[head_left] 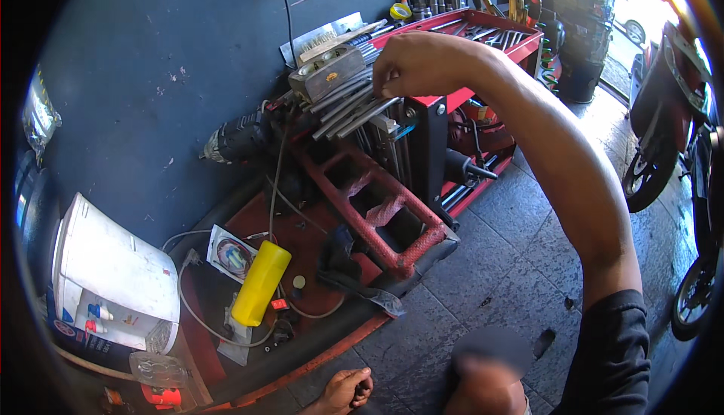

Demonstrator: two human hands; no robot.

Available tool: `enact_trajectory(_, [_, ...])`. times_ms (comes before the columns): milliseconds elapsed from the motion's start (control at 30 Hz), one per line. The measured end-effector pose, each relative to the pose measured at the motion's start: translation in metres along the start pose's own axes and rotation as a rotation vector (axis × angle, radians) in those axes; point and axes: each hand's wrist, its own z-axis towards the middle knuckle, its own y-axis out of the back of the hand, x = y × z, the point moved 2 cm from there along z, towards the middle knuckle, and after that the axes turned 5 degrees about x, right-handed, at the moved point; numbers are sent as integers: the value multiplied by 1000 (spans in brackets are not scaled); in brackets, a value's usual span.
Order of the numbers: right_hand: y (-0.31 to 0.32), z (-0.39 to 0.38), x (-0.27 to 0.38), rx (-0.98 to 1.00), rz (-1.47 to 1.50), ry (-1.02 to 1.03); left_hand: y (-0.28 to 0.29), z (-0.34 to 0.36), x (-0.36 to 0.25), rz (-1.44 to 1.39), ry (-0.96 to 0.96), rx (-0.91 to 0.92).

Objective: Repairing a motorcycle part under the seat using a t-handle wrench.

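Note:
My right hand [411, 68] reaches over the red tool cart [520, 49] from the right. Its fingers are curled down and closed at the ends of several metal rods [354, 109], which look like long-handled tools. Whatever the fingertips pinch is hidden beneath them. A worn grey block [328, 74] with round recesses lies beside the rods. My left hand [347, 391] is low at the bottom edge, curled into a loose fist apart from everything else; I cannot make out anything inside it.
Below the rods is a red frame [385, 222] with openings. A yellow cylinder [260, 283], cables and small parts lie on the red-and-black bench [302, 226]. A white bucket [113, 264] stands left, a power tool [237, 136] by the wall. Motorcycles [664, 128] are at right.

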Motion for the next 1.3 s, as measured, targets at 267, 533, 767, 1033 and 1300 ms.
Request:
enact_trajectory(267, [1,4,2,238,-74,-3,3,-6,-2,-43,2,-16])
enact_trajectory(533, [-10,7,9,258,-204,-6,14,-7,5,-75,-42,-32])
enact_trajectory(767, [3,9,10,214,-192,-87,13,-10,-1,-28,-79,-67])
enact_trajectory(1033, [30,9,19,3,-244,-2,24,-14,0,-14,-156,-70])
enact_trajectory(1300, [80,0,37,-263,-263,48,94,-8,143,634,222,198])
